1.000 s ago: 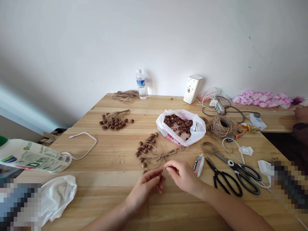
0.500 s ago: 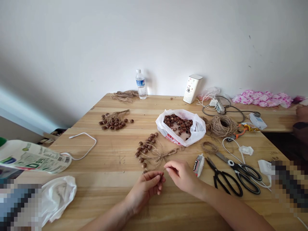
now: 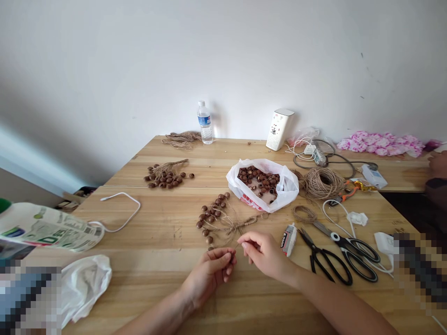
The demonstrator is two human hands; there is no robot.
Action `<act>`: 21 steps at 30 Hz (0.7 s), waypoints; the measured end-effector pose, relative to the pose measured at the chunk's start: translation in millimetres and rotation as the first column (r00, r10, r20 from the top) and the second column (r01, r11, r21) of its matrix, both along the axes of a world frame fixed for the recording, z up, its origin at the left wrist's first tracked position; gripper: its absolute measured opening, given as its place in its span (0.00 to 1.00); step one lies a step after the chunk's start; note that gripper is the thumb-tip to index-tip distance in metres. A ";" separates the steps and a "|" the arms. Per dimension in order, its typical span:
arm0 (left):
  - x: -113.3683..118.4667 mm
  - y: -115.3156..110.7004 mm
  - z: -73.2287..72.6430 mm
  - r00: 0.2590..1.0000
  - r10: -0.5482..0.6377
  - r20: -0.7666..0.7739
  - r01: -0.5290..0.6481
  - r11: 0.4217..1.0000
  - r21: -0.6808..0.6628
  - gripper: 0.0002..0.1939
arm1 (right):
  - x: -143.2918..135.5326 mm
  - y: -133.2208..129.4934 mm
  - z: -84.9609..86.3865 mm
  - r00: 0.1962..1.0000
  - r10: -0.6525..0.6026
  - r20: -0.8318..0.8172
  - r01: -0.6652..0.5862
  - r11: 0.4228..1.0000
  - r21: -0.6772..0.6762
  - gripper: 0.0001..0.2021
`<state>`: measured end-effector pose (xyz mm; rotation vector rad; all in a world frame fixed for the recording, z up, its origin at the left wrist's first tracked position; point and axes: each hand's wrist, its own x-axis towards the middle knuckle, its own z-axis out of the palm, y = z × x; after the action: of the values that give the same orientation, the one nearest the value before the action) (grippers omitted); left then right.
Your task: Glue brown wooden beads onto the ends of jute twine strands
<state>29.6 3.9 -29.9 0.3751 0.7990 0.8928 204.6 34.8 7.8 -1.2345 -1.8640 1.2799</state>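
My left hand [image 3: 213,272] is closed in a pinch at the lower middle, fingertips on something small and dark that I cannot make out. Just to its right, my right hand [image 3: 260,253] has its fingertips pressed together; what they hold is too small to tell. Beyond both hands lies a twine bundle [image 3: 240,225] with brown nut shells [image 3: 210,217] on its strands. Behind that, a white plastic bag [image 3: 289,188] stands open, full of brown shells [image 3: 260,179]. A second bunch of shells on twine [image 3: 167,177] lies to the left.
A glue tube [image 3: 288,239], black-handled scissors [image 3: 324,256] and grey-black scissors [image 3: 354,251] lie right of my hands. Farther back are a twine coil [image 3: 323,182], a water bottle [image 3: 205,123] and a white box [image 3: 280,129]. A large bottle [image 3: 52,225] lies left; a person's hand [image 3: 438,164] shows far right.
The fingertips of my two hands have moved slightly apart. My left hand has shifted a little to the left; the things on the table have stayed put.
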 end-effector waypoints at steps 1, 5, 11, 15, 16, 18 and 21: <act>0.1 0.2 -0.4 1.000 -0.006 -0.001 0.006 1.000 0.001 0.09 | 0.2 0.7 -0.2 0.999 -0.004 -0.052 -0.001 0.996 -0.084 0.08; 1.0 0.5 -0.3 0.999 -0.030 -0.013 0.030 0.999 0.016 0.10 | 1.3 3.2 2.3 0.985 -0.002 -0.172 -0.045 0.962 -0.269 0.08; 2.9 -0.5 0.0 0.998 -0.045 -0.047 0.046 0.999 0.020 0.11 | 0.4 -5.2 7.9 0.942 0.211 0.263 -0.219 0.976 0.001 0.05; 3.4 -0.6 -4.0 0.999 -0.035 -0.015 0.035 0.999 0.020 0.11 | -1.4 -11.7 5.6 0.718 0.424 0.552 -0.528 0.848 0.035 0.03; 3.5 -0.7 -5.1 0.999 -0.038 -0.015 0.039 0.999 0.020 0.10 | -1.8 -12.2 4.2 0.696 0.434 0.572 -0.553 0.832 0.041 0.04; 3.8 -0.6 -7.2 1.000 -0.026 -0.013 0.026 0.999 0.019 0.11 | -2.3 -12.2 0.8 0.698 0.437 0.568 -0.561 0.826 0.054 0.06; 4.6 -0.5 -10.1 0.999 -0.031 -0.018 0.031 0.999 0.033 0.11 | -1.8 -9.9 -5.1 0.712 0.436 0.550 -0.561 0.824 0.073 0.06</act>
<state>34.2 3.5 -40.0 0.4239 0.7929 0.8758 202.7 24.9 2.7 -1.0287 -2.8110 0.9746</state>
